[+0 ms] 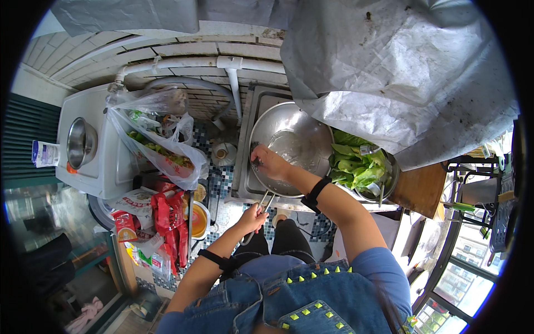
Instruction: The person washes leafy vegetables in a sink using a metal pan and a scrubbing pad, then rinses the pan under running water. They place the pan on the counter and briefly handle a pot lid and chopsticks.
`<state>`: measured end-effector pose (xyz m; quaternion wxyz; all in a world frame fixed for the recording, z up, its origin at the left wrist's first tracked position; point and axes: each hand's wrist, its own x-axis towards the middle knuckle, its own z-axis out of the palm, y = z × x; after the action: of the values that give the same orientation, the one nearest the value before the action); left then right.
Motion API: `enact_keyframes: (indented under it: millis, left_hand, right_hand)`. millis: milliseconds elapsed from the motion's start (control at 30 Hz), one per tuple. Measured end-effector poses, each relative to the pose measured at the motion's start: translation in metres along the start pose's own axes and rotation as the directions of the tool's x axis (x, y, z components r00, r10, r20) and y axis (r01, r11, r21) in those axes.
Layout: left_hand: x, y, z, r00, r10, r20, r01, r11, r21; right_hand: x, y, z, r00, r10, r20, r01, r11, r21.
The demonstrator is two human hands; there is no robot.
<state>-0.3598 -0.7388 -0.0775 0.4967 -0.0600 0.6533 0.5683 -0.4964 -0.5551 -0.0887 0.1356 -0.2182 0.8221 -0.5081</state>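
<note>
A stainless steel wok (315,142) sits tilted in a metal sink (263,97), with some water in its bottom. Its wire-like metal handle (270,199) points towards me, and my left hand (253,219) is closed around it. Inside the wok at the left wall, my right hand (269,163) holds a dark, mesh-like scrubber (255,156), partly covered by the fingers. Right beside the wok, green leafy vegetables (356,165) fill a metal bowl (392,179) under the faucet's end (369,149).
A silvery cover (400,83) hangs over the upper right. Left of the sink are a plastic bag of vegetable scraps (167,156), red packets (169,213), and a white appliance (110,167) bearing a steel bowl (82,143). A wooden board (421,188) lies at the right.
</note>
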Motion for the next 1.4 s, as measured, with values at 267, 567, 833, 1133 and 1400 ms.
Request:
enact_keyframes:
  millis: [267, 567, 833, 1133, 1400]
  left_hand:
    - [0.000, 0.002, -0.001, 1.000, 0.002, 0.031, 0.000, 0.998, -0.069]
    - [0.002, -0.001, -0.005, 0.999, -0.017, 0.050, 0.022, 0.994, -0.105]
    - [0.001, 0.002, -0.006, 0.999, -0.024, 0.039, 0.026, 0.999, -0.034]
    - [-0.002, 0.010, -0.004, 0.998, -0.028, 0.047, 0.029, 0.999, -0.029]
    - [0.000, 0.006, -0.005, 0.999, -0.018, 0.042, 0.020, 0.999, -0.046]
  right_hand:
    - [-0.087, 0.054, -0.033, 0.867, 0.461, 0.187, -0.351, 0.833, -0.428]
    - [-0.010, 0.129, -0.071, 0.740, -0.023, -0.672, -0.503, 0.644, -0.576]
    - [0.064, 0.051, -0.050, 0.854, 0.081, -0.514, -0.149, 0.985, -0.091]
    - [-0.042, 0.012, 0.014, 0.979, 0.195, 0.056, -0.203, 0.961, 0.189]
    - [-0.099, 0.052, -0.049, 0.715, 0.697, 0.049, -0.427, 0.491, -0.759]
